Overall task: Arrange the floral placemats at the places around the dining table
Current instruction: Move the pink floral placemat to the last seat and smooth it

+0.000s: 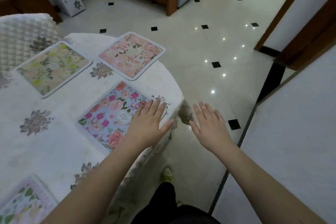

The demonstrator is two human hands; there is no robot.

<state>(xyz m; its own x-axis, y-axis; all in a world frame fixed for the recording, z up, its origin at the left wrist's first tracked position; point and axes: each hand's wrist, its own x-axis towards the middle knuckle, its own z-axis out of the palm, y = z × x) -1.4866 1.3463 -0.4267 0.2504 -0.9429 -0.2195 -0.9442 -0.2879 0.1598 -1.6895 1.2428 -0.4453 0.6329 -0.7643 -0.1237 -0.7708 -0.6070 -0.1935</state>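
Now blue floral placemat (pixel 111 114) (pink, red blooms) under flat left hand (pixel 148 125)

Soft even light, ceiling glints on glossy floor (pixel 214 71), wide-angle edge bending

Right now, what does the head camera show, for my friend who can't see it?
The left hand lies flat on a blue floral placemat near the corner of a white-clothed table. The right hand hovers open over the tiled floor. Three more floral placemats lie around.
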